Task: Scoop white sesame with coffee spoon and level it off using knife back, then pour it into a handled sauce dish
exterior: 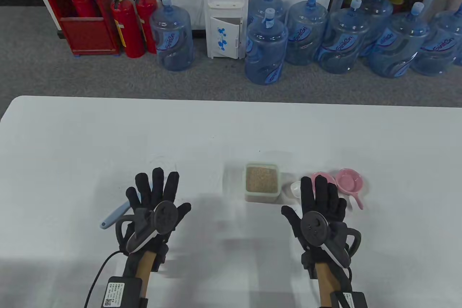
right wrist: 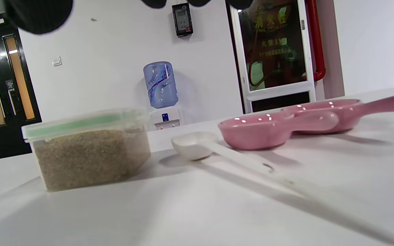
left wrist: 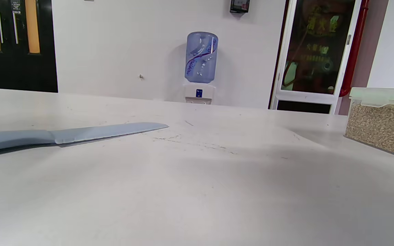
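A clear tub of white sesame stands open at the table's middle. A white coffee spoon lies just right of it, mostly under my right hand. Two pink handled sauce dishes sit further right. A light blue knife lies flat under my left hand. Both hands hover flat with fingers spread, holding nothing.
The white table stretches wide behind the objects. On the floor beyond it stand several water bottles, a water dispenser and red fire extinguishers.
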`<state>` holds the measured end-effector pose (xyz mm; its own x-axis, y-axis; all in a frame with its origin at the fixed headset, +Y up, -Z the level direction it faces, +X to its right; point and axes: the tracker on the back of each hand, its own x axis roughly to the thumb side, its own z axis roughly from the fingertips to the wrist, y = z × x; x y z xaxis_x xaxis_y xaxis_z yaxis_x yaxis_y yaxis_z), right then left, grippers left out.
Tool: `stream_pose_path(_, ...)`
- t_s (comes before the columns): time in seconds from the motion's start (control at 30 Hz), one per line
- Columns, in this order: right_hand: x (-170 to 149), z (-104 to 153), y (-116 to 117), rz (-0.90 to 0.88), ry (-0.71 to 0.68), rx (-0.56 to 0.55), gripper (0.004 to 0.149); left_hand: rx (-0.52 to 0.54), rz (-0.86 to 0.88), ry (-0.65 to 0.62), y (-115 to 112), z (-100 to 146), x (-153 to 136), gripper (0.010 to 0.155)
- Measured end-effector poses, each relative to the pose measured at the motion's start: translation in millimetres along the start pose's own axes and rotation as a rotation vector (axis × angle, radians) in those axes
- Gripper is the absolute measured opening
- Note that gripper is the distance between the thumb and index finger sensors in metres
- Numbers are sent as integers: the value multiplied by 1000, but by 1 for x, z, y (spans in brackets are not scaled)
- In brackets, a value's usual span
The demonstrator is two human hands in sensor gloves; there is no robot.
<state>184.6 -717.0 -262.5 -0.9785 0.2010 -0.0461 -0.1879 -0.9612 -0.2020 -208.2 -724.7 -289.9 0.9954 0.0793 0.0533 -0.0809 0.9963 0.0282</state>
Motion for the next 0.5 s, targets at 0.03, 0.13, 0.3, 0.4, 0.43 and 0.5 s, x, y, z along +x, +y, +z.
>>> stream_pose_path(0.03, 0, 0, 0, 3, 0, 3, 88, -3, -1, 1, 0, 0, 0, 80)
stream_pose_path(0.13, -1, 0, 0, 0, 2, 16, 88, -9, -3, 0, 0, 0, -1, 81)
stream_pose_path(0.3, 0, 1, 0, -16, -4, 22, 89, -22, -18, 5, 0, -1, -2, 82)
stream_pose_path(0.4, 0, 0, 0, -17, -4, 27, 89, -19, -26, 8, 0, -1, -2, 82)
stream_pose_path(0.43, -1, 0, 0, -23, -1, 30, 89, -17, -24, 10, 0, -1, -3, 82)
stream_pose_path(0.5, -3, -1, -1, -34, 7, 31, 89, -15, -20, 13, 1, -1, -3, 82)
